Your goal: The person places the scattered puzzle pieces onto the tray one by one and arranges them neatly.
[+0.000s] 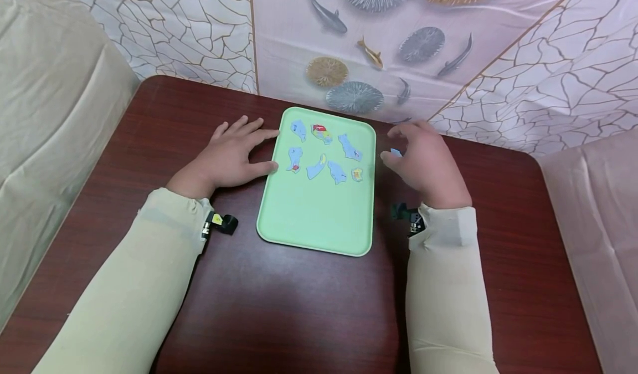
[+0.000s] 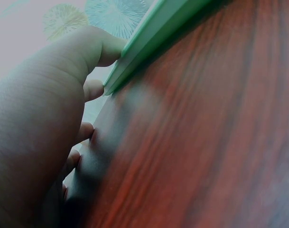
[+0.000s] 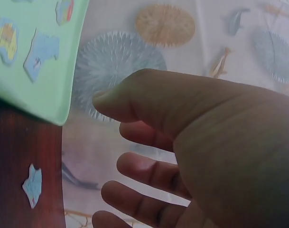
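A light green tray (image 1: 316, 213) lies on the table and bears several flat, irregular puzzle pieces, mostly light blue with red or yellow patches. My left hand (image 1: 226, 155) is spread at the tray's left side; thumb and index finger touch its rim, as the left wrist view also shows. Off the tray's right edge, my right hand (image 1: 423, 160) hovers with loosely bent fingers and nothing between them. A small blue piece (image 3: 33, 186) lies on the table near that hand; in the head view the hand partly covers it.
The dark red wooden table (image 1: 279, 307) has rounded far corners. Behind it hangs a patterned cloth (image 1: 294, 47) with fish and round leaf shapes. Beige cloth (image 1: 45, 113) borders the left side. Small devices (image 1: 416, 221) sit at both wrists.
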`<control>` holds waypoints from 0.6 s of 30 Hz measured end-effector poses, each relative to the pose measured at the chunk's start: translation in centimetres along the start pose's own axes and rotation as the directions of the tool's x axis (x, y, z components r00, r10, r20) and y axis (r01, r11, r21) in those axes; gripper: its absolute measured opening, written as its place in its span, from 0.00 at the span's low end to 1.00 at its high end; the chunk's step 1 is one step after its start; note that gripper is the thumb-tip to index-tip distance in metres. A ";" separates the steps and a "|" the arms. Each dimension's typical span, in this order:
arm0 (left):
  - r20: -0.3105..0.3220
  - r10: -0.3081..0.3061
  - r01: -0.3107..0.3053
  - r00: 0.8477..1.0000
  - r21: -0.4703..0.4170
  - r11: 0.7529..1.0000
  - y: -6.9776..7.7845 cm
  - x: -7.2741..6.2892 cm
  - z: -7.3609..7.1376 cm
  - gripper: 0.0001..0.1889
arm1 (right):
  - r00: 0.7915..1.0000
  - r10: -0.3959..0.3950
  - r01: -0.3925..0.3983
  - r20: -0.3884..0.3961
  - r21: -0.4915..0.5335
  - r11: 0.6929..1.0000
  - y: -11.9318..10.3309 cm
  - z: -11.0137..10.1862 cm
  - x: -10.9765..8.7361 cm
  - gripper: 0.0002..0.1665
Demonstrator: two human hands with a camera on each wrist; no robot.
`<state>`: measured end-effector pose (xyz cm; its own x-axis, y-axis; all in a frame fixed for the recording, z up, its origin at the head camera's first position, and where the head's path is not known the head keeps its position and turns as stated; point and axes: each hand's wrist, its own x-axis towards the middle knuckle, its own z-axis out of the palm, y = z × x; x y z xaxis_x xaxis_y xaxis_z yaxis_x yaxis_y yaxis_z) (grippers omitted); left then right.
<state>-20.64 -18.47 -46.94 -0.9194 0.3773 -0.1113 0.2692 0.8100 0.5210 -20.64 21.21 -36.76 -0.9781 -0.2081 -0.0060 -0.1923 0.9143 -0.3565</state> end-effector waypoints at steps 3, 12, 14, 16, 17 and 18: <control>-0.001 0.000 0.000 1.000 0.000 1.000 0.0 0.0 0.0 0.42 | 1.000 0.004 -0.004 -0.006 0.002 1.000 0.8 -0.1 0.2 0.25; -0.004 -0.001 0.002 1.000 0.004 1.000 0.0 0.0 0.0 0.42 | 0.999 0.036 -0.036 0.024 0.003 0.999 2.6 0.4 0.7 0.26; -0.004 -0.002 0.002 1.000 0.004 1.000 0.0 0.0 0.0 0.42 | 0.998 0.055 -0.055 0.044 -0.004 0.999 2.9 0.6 0.8 0.26; -0.002 -0.003 0.003 1.000 0.005 1.000 0.1 0.0 0.0 0.42 | 0.995 0.071 -0.071 0.064 -0.011 0.997 3.3 0.9 1.0 0.26; -0.002 -0.004 0.004 1.000 0.006 1.000 0.1 -0.1 0.0 0.42 | 0.994 0.078 -0.077 0.072 -0.015 0.997 3.4 1.0 1.1 0.26; -0.001 -0.004 0.004 1.000 0.005 1.000 0.1 -0.1 -0.1 0.42 | 0.994 0.082 -0.081 0.078 -0.017 0.997 3.6 1.2 1.3 0.26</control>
<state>-20.56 -18.44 -46.83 -0.9207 0.3736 -0.1127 0.2671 0.8139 0.5160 -22.49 23.85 -39.18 -0.9815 -0.1583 -0.1079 -0.1134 0.9340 -0.3388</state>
